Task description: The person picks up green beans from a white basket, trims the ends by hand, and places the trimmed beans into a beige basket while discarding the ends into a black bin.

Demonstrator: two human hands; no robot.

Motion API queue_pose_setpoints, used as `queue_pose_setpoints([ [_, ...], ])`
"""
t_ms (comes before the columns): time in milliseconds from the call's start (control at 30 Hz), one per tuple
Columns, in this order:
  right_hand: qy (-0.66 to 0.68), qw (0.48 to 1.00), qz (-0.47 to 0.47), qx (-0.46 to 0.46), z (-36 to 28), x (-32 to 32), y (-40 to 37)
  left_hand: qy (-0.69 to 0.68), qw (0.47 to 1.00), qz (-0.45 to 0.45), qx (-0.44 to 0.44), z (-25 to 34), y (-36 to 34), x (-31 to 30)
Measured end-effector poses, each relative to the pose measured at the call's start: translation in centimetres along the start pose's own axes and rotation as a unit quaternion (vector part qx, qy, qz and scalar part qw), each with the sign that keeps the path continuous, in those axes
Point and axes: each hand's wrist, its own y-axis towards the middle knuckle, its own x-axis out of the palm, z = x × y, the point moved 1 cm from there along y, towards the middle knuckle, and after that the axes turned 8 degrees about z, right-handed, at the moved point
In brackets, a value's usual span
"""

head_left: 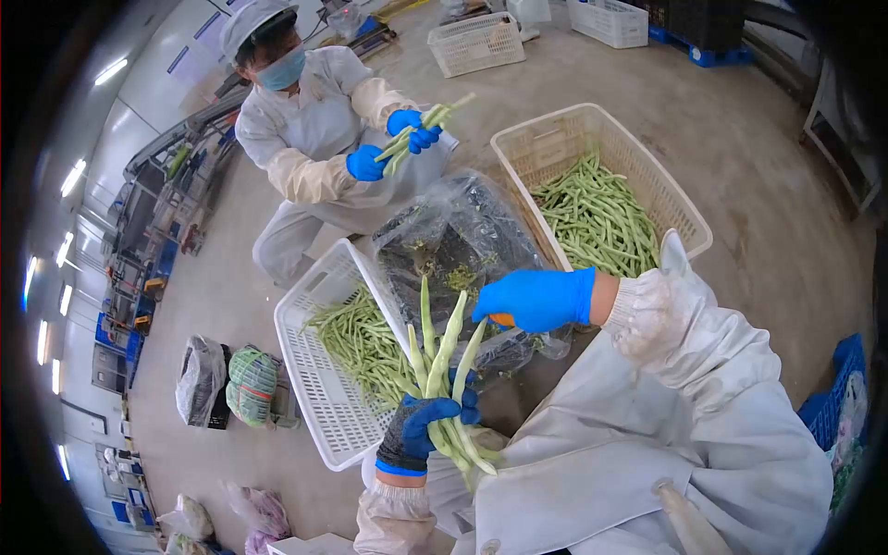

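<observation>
My left hand (424, 433), in a blue glove with a dark grey palm, is closed around a small bunch of long green beans (446, 356). The beans fan upward from the fist, and their lower ends stick out below it. Close to the bean tips on the right, my blue-gloved right hand (536, 300) is closed. A bit of something orange (502, 319) shows under its fingers; its kind is hidden. Behind the bunch, a white crate (324, 407) holds more green beans. Dark scraps and green trimmings lie on a clear plastic bag (453, 240) beyond my hands.
A cream crate (680, 199) of green beans stands at the right. Across from me, a co-worker (319, 120) in white holds several beans in blue gloves. A green bundle (252, 384) lies on the floor at left. Another white crate (476, 46) stands at the back.
</observation>
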Motion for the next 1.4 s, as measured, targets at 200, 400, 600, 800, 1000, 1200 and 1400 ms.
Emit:
queue_pose_setpoints([
  [200, -0.186, 0.983, -0.002, -0.012, 0.7, 1.7, 0.2, 0.067, 0.996, 0.036, 0.037, 1.4, -0.1, 0.8],
  [400, 0.214, 0.900, 0.328, 0.191, 5.0, 3.1, 1.1, 0.090, 0.987, 0.065, 0.119, 3.1, 0.6, 1.6],
  [600, -0.212, 0.876, 0.432, 0.027, 6.8, 3.2, 0.9, 0.217, 0.962, 0.097, 0.136, 3.3, 1.8, -0.9],
  [800, -0.007, 0.980, 0.190, 0.052, 0.6, 0.5, 0.3, 0.270, 0.947, 0.116, 0.127, 3.3, 1.7, -0.5],
  [1000, -0.064, 0.992, 0.106, 0.036, 0.8, 0.8, 0.3, 0.340, 0.918, 0.151, 0.137, 2.7, 1.7, -1.5],
  [1200, -0.074, 0.966, 0.233, 0.084, 1.2, 3.9, 0.2, 0.372, 0.887, 0.182, 0.204, 1.5, 2.3, -1.9],
  [1400, 0.336, 0.784, 0.426, 0.302, 10.5, 4.1, -0.5, 0.303, 0.922, 0.169, 0.169, 0.9, 1.7, -1.0],
])
